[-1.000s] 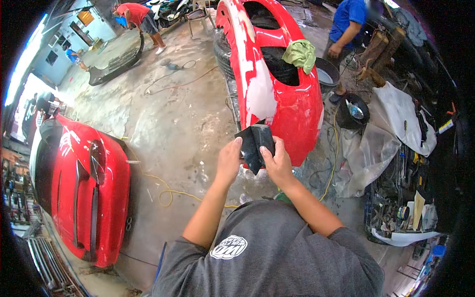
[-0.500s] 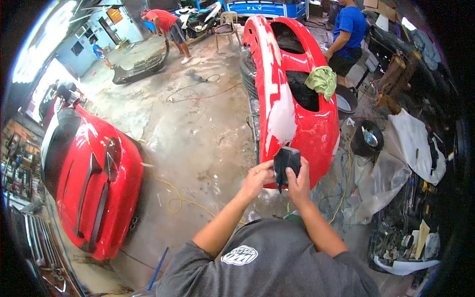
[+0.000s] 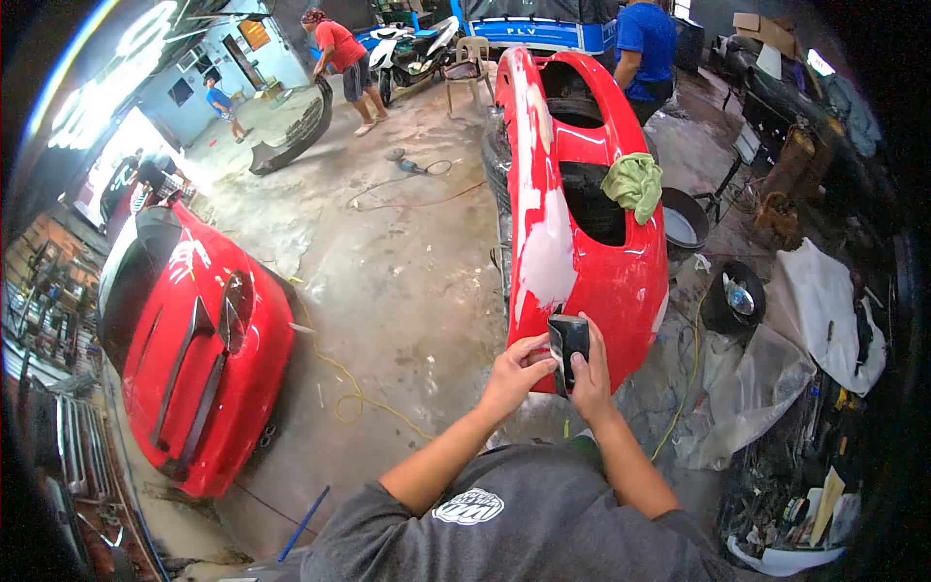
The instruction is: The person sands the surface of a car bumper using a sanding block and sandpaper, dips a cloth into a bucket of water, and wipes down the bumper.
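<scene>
Both my hands hold a black sanding block (image 3: 572, 338), a dark flat rectangle that looks wrapped in sandpaper, in front of my chest. My left hand (image 3: 517, 376) pinches its left edge, thumb and fingers together. My right hand (image 3: 592, 373) is closed round its right side with the thumb on the near face. Just beyond lies a red car bumper (image 3: 621, 281), long and upended away from me, with pale filler patches (image 3: 549, 252) along its left side. A green cloth (image 3: 633, 186) hangs over the edge of one of its openings.
Another red bumper (image 3: 262, 388) stands at left. A yellow hose (image 3: 354, 393) curves across the floor. Black buckets (image 3: 732, 301) and plastic sheeting (image 3: 752, 383) lie at right. One person (image 3: 339, 48) handles a dark bumper (image 3: 291, 141); another in blue (image 3: 645, 48) stands beyond the red one.
The block has turned in my hands, now more upright, and sits slightly lower. My view has shifted a little. The person in red has raised the dark bumper's end.
</scene>
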Motion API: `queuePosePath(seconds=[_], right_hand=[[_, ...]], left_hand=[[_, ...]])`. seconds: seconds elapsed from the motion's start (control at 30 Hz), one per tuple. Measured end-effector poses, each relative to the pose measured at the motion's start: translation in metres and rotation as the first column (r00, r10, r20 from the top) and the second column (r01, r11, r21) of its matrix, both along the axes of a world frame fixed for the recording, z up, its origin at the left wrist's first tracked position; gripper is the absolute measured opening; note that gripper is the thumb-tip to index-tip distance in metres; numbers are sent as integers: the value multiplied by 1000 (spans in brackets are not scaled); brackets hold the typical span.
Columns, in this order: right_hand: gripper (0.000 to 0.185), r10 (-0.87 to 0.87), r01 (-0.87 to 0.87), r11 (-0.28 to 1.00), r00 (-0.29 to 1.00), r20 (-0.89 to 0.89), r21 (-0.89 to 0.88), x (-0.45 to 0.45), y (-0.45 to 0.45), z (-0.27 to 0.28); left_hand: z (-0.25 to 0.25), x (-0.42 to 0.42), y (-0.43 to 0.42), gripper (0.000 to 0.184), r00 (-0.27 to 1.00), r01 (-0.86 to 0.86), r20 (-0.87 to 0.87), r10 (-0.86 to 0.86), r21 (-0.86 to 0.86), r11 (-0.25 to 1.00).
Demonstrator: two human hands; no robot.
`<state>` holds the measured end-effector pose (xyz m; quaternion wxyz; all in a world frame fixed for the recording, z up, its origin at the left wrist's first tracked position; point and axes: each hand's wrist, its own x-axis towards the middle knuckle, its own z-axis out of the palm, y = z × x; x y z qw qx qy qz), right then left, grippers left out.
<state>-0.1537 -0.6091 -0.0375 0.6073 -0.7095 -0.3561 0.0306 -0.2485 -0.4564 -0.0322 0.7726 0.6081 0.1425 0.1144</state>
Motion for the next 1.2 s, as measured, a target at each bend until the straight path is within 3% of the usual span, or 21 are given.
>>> queuePosePath(seconds=[0.1,0.4,0.63,0.73,0.8,0.97,1.0,1.13,1.2], right_hand=[[57,50,-49,999,999,-18,4,17,-10,-1],[60,198,-196,980,977,-78,30,77,-46,-3],[60,243,-241,970,961,-130,29,99,-55,-11],[57,212,-192,973,961,-180,125,102,-53,-22],[56,144,-139,990,950,-279,36,100,-45,-24],[50,-31,31,999,832,-553,-10,64,-11,-33],[45,-64,32,997,877,-476,-75,58,-5,-35],[39,-133,122,991,898,-419,-53,43,17,-53],[37,-238,219,971,896,-374,-92,47,14,-67]], left_hand=[[5,14,-11,50,1000,0,-3,-1,-140,990],[12,69,-49,36,999,-19,33,23,-115,993],[13,86,-57,32,998,-11,-69,7,-70,997],[9,94,-47,31,998,17,-68,-17,3,1000],[-5,100,-30,31,994,82,-84,-73,100,992],[-41,96,21,32,950,298,-91,-298,-15,954],[-40,89,31,33,932,340,-133,-338,-5,940],[-30,95,85,36,885,412,-244,-396,18,911],[-11,132,105,44,928,361,-242,-282,407,839]])
